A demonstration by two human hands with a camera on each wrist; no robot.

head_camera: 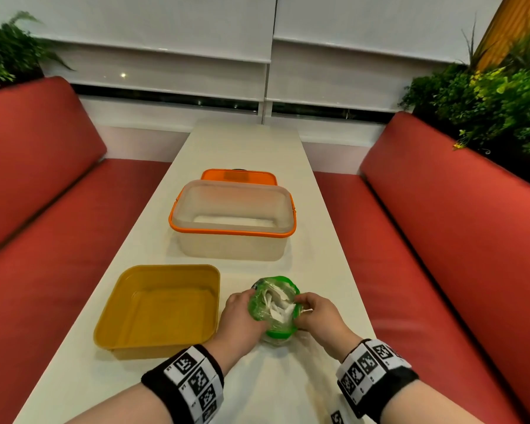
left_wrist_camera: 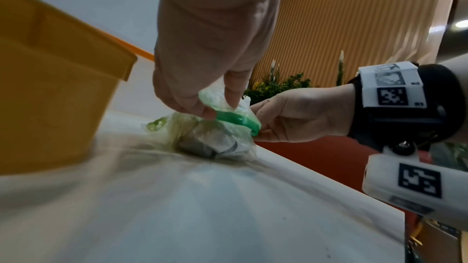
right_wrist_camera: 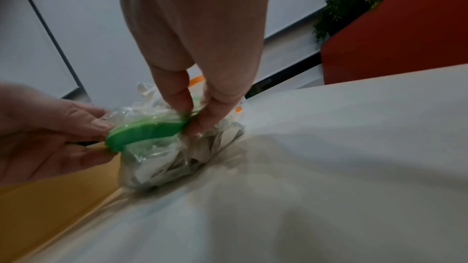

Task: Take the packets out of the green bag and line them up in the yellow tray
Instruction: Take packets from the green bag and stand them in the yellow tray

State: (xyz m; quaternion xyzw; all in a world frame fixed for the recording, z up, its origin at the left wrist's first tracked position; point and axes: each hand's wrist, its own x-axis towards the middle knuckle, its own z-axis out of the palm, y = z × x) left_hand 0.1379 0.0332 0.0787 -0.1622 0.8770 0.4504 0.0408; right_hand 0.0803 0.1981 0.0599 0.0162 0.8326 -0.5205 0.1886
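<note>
The clear plastic bag with a green rim point(head_camera: 274, 307) stands on the white desk point(head_camera: 245, 148), white packets point(head_camera: 280, 307) inside, its mouth pinched by left hand point(head_camera: 240, 316) and right hand point(head_camera: 320, 316) fingers. Just left sits the yellow plastic tray point(head_camera: 162, 341); beyond, a clear orange-rimmed tub point(head_camera: 231, 218).

Both hands hold the green bag point(head_camera: 274, 306) on the surface point(head_camera: 245, 148): left hand point(head_camera: 239, 319), right hand point(head_camera: 317, 316). White packets point(head_camera: 280, 306) show inside, beside the yellow tray point(head_camera: 166, 339).
</note>
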